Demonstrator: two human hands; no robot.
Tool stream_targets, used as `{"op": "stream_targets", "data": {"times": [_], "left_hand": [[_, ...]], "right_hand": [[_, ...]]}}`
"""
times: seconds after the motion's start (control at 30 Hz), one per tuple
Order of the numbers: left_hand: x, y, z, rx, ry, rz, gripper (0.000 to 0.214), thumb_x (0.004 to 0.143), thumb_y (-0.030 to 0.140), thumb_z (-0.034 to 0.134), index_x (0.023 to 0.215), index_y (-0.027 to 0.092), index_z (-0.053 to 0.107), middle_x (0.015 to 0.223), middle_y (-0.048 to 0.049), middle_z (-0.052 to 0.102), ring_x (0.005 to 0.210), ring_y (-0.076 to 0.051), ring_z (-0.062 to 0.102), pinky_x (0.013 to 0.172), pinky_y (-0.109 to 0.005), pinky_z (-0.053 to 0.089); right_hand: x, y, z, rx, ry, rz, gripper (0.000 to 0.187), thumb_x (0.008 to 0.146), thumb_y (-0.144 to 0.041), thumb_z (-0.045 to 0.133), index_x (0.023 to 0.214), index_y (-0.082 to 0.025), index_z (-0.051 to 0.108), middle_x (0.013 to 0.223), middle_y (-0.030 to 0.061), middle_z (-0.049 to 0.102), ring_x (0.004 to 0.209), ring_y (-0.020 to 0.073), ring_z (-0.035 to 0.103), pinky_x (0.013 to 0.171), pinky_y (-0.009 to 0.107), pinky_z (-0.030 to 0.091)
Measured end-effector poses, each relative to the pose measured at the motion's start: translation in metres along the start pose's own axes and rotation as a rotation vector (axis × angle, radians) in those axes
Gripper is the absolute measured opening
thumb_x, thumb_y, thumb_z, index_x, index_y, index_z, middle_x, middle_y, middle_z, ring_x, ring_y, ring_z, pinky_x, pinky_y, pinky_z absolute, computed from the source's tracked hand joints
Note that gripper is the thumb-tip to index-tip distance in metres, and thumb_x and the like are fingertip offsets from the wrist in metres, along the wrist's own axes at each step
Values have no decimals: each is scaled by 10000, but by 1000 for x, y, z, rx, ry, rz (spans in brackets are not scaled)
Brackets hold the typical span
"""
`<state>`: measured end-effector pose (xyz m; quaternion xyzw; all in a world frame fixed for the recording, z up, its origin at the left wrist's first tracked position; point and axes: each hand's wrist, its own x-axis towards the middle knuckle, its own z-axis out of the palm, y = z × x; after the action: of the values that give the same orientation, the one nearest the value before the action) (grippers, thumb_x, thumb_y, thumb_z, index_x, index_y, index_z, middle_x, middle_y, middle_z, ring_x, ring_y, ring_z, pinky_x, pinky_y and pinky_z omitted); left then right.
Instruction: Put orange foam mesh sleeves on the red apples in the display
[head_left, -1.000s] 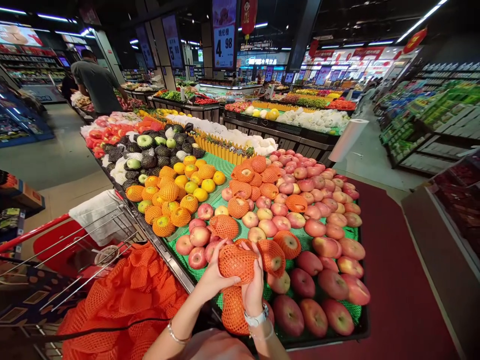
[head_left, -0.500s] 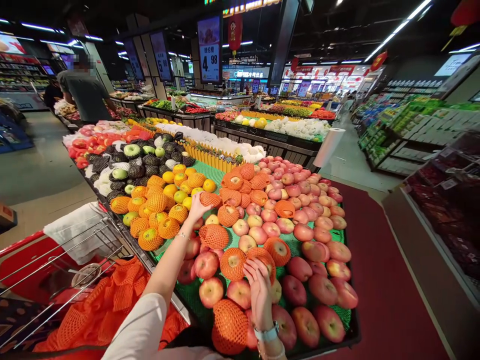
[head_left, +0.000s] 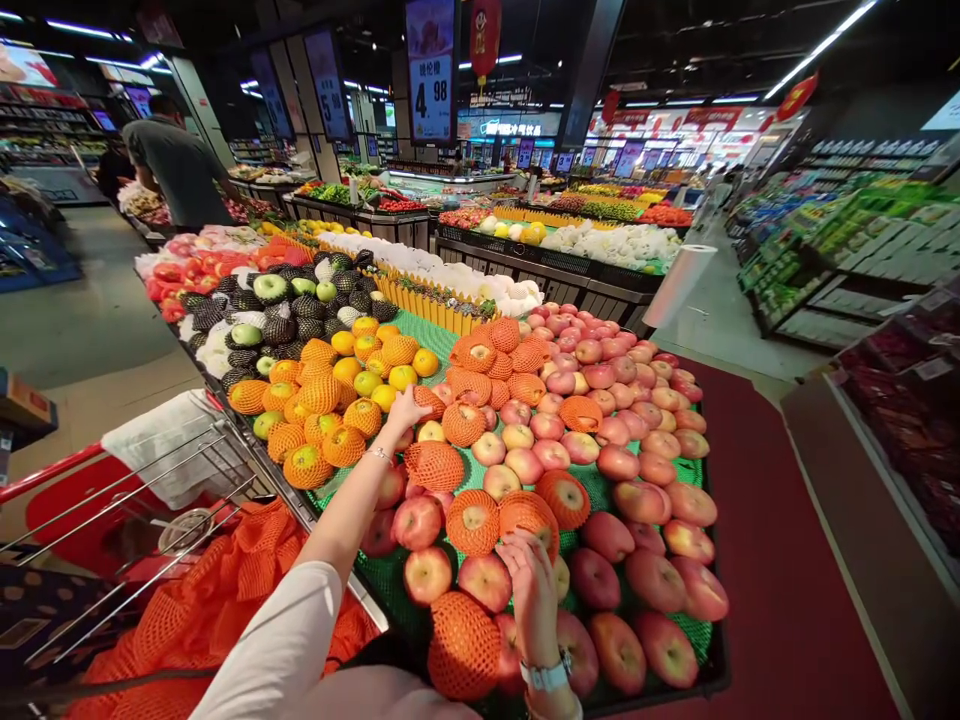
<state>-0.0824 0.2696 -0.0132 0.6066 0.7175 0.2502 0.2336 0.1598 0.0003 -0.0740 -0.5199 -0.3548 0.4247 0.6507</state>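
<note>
My left hand (head_left: 409,414) reaches over a tray of red apples, its fingers resting on an orange foam-netted apple (head_left: 430,401). My right hand (head_left: 529,588) hovers lower down with its fingers spread, just below a netted apple (head_left: 531,520) and beside a bare red apple (head_left: 484,582). Another netted apple (head_left: 463,645) lies by my right wrist. Red apples (head_left: 619,653) fill the green mat (head_left: 390,585), and netted yellow pears (head_left: 307,466) lie to the left.
A shopping cart (head_left: 97,505) at lower left holds orange foam netting (head_left: 247,570) and a white cloth (head_left: 157,450). Dark netted melons (head_left: 279,330) sit farther along the display. A person (head_left: 176,168) stands beyond it, and a bag roll (head_left: 679,285) hangs at right.
A second ago both hands held a netted apple together. My hands have since separated, my left hand reaching forward across the fruit, and that apple now lies on the display.
</note>
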Motion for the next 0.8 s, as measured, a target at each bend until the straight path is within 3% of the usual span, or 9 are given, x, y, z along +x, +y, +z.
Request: {"op": "stream_targets", "data": {"times": [0.1,0.23,0.37,0.57,0.67,0.8], "left_hand": [[0,3,0,8,-2,-53,709,711,462,753,1258,126,452,1201,-186,619,1099,-318,618,886,-348,466],[3,9,2,-4,-24,-158,746,775,519,714,1301,72,431,1236,-233,624,1109,-320,633,876,-364,478],[7,11,3,6,-68,-224,583,884,530,604,1293,125,515,1270,-155,613,1106,-260,628,947,-447,498],[11,8,-8,27,-92,-178,401,933,435,582,1221,156,593,1242,-102,626,1101,-236,625,951,-468,524],[5,11,-16,36,-34,-126,358,932,418,589,1165,147,617,1182,-89,650,1056,-221,640,929,-454,536],[-17,2,-36,7,169,-21,303,943,359,553,1125,136,647,1135,-122,690,1086,-256,642,980,-452,488]], "right_hand": [[0,7,-1,101,-5,130,254,783,-412,588,922,-209,651,862,59,727,824,215,713,792,371,619],[2,13,-1,128,-33,153,263,793,-406,532,955,-221,627,862,52,720,792,210,717,790,405,617],[5,18,-1,80,-91,99,237,799,-418,508,868,-236,643,820,47,707,788,201,692,762,390,607],[5,18,-2,20,-118,57,243,819,-407,504,874,-232,663,766,50,692,784,211,678,754,390,593],[9,12,-6,-2,-116,47,246,818,-410,512,840,-215,659,716,54,684,731,216,678,694,384,594],[6,-2,-8,-50,-91,54,265,831,-394,507,904,-189,658,840,80,710,784,219,688,722,394,599]]}}
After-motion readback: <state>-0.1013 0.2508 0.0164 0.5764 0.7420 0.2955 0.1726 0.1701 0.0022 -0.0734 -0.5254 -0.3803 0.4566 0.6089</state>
